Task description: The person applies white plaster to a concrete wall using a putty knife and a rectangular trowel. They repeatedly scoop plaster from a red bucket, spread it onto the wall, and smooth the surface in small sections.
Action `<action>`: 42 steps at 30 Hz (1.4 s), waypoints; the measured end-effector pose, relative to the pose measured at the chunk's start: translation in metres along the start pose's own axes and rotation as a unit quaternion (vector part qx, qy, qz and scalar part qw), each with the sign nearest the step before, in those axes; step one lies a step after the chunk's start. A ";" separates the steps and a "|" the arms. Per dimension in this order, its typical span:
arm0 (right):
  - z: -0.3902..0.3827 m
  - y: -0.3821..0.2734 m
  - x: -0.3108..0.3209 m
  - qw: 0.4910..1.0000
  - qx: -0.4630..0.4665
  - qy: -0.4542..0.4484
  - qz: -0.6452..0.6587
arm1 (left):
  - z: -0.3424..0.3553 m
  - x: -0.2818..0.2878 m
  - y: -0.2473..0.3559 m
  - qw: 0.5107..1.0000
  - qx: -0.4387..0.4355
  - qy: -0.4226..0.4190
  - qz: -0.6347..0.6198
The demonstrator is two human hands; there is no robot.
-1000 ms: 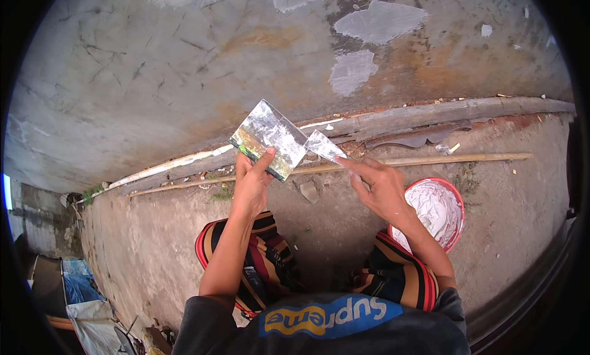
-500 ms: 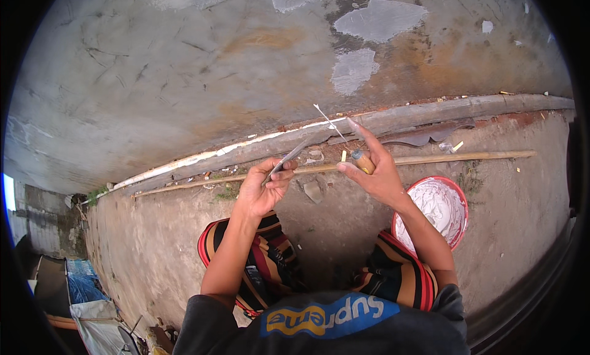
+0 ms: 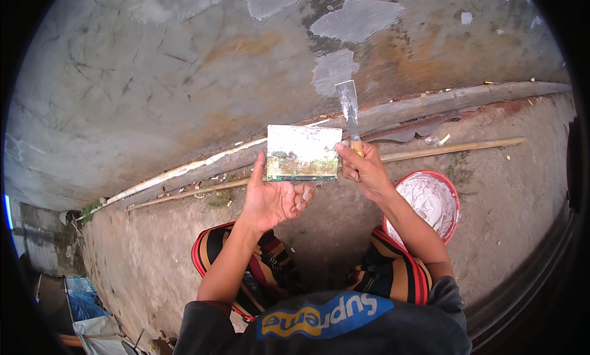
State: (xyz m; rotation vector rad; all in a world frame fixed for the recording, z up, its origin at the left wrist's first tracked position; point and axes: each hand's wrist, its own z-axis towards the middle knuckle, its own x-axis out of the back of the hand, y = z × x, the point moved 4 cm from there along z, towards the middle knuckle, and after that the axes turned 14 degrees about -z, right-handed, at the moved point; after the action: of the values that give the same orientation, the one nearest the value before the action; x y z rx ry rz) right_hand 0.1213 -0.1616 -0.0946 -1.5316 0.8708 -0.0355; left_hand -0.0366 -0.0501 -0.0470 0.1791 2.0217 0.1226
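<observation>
A rectangular plate (image 3: pixel 304 153), smeared white and greenish, is held up at the middle, its right edge in my right hand (image 3: pixel 367 171). The same hand grips a putty knife (image 3: pixel 347 108) with a yellowish handle, its smeared blade pointing up toward the wall. My left hand (image 3: pixel 273 204) is palm up just below and left of the plate, thumb raised, fingers apart and half curled with nothing in them. A red bucket (image 3: pixel 425 207) of white paste sits on the ground by my right forearm.
A stained concrete wall (image 3: pixel 184 78) with grey patches rises ahead above a ledge (image 3: pixel 479 92). A long wooden pole (image 3: pixel 461 147) lies along its foot on the dirt ground (image 3: pixel 504 201). Tarps (image 3: pixel 86 303) are at the lower left. My knees in striped cloth flank the lower middle.
The plate has gone from my left hand into my right, alongside the knife, and now faces me squarely. My left hand has opened below it. The knife blade now points straight up.
</observation>
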 end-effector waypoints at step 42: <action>-0.027 -0.011 -0.033 0.780 0.209 0.061 -0.586 | -0.008 0.012 0.015 0.841 -0.314 0.283 0.337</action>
State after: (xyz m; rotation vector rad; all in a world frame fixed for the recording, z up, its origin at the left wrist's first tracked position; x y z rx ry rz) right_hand 0.0900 -0.1675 -0.0643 -1.4186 -0.1387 -1.1712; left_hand -0.0474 -0.0332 -0.0515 0.4687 2.2764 1.4105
